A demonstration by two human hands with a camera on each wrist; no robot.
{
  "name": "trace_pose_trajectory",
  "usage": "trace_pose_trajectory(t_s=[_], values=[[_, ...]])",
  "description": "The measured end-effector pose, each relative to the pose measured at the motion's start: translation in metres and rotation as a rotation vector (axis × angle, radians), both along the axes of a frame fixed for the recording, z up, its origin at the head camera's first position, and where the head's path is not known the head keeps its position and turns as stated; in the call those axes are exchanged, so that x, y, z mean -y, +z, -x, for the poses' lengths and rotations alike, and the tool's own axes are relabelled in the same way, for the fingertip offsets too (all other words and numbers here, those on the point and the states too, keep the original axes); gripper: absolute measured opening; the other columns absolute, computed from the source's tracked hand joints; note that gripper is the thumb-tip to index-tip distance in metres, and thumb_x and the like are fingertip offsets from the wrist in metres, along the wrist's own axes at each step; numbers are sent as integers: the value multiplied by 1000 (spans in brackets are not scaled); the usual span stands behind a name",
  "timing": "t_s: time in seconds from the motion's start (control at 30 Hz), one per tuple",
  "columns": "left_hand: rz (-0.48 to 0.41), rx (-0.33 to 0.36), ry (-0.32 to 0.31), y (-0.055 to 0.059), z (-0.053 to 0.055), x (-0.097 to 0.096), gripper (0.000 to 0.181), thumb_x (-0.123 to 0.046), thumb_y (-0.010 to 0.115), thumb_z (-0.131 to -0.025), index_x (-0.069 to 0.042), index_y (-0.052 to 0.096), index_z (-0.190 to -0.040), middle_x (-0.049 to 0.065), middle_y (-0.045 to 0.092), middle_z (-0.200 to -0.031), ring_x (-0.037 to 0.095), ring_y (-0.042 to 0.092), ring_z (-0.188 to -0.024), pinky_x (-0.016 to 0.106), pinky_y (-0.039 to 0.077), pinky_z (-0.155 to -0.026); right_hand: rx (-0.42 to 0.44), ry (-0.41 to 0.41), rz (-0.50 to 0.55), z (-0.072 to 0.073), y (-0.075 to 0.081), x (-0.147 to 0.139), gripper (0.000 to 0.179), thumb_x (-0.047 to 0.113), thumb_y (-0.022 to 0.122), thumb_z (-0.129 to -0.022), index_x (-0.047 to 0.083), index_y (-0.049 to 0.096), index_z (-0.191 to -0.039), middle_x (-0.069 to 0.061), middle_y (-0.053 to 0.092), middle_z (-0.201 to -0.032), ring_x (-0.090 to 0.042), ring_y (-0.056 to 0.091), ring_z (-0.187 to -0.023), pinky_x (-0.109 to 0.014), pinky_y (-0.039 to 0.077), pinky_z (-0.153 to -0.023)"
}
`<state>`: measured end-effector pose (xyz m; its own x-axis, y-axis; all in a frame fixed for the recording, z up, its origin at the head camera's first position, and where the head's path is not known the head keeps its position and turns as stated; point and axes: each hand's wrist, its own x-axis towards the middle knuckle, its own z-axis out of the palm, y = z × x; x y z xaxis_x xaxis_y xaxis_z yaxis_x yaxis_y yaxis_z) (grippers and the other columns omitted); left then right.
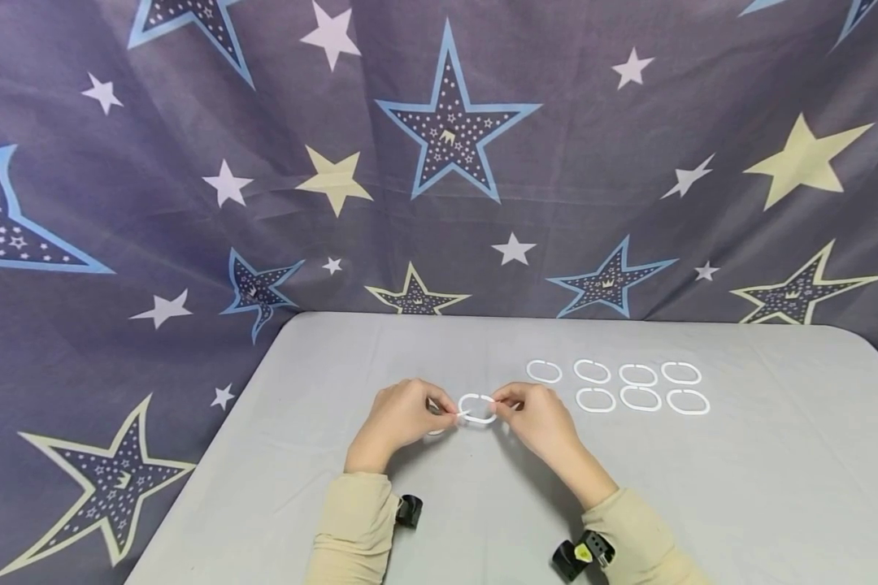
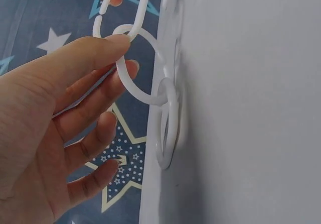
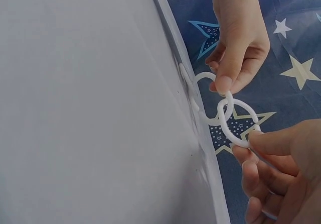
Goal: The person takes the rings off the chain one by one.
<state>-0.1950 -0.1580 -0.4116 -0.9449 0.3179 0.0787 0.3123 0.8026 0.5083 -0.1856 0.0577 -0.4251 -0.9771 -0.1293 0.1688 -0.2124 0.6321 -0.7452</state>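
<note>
Between thumb and fingertips, my left hand [image 1: 408,416] pinches a white plastic chain link [image 2: 134,89]. My right hand [image 1: 545,418] pinches a second white link [image 3: 226,129], an oval with a small gap in its side. In both wrist views these two links pass through each other. A third link [image 2: 173,118] hangs from the left hand's link, close to the tabletop. The left hand's other fingers are spread loosely apart in its wrist view. The two hands face each other just above the table, with the gapped link between them.
Several loose white links [image 1: 688,413] lie in two rows on the grey-covered table [image 1: 775,487], to the right of and beyond the right hand. Behind the table's far edge hangs a star-patterned cloth [image 1: 483,244]. Black devices [image 1: 410,512] are strapped at both wrists.
</note>
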Motion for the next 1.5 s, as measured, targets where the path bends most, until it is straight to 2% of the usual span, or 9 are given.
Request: trace_pose_trajectory(t_s=[0.23,0.57,0.97,1.23,1.5], values=[[-6,-63,40,3,-1,5,6,-31,83,-79,-34,78,-81,-24,61,-74,3,50,-59,30,41,-59,6,-3,14,2,1,-2,5,14,77,-85,16,78,-90,5,72,-79,-10,61,-69,-31,47,-61],[-49,-70,82,4,-1,11,5,-34,82,-80,-35,78,-81,-26,63,-74,4,51,-58,31,41,-60,8,11,37,5,2,-1,5,12,76,-85,13,78,-90,4,72,-80,-10,60,-70,-31,48,-63],[-54,-92,111,3,1,17,7,-32,83,-80,-36,77,-83,-27,66,-78,4,52,-67,31,41,-64,2,27,37,9,5,10,8,12,73,-85,12,79,-91,4,71,-78,-10,60,-69,-31,48,-63],[-47,-119,107,4,1,18,7,-29,81,-82,-33,79,-87,-23,67,-77,4,50,-64,31,40,-61,-22,51,19,11,-4,18,9,10,71,-84,12,79,-88,4,70,-76,-10,61,-70,-32,50,-66],[-39,-136,107,4,2,17,6,-27,80,-83,-32,78,-87,-23,68,-78,4,50,-64,31,41,-62,10,67,24,7,-11,20,7,11,72,-85,12,79,-88,4,69,-75,-8,56,-65,-30,48,-61]])
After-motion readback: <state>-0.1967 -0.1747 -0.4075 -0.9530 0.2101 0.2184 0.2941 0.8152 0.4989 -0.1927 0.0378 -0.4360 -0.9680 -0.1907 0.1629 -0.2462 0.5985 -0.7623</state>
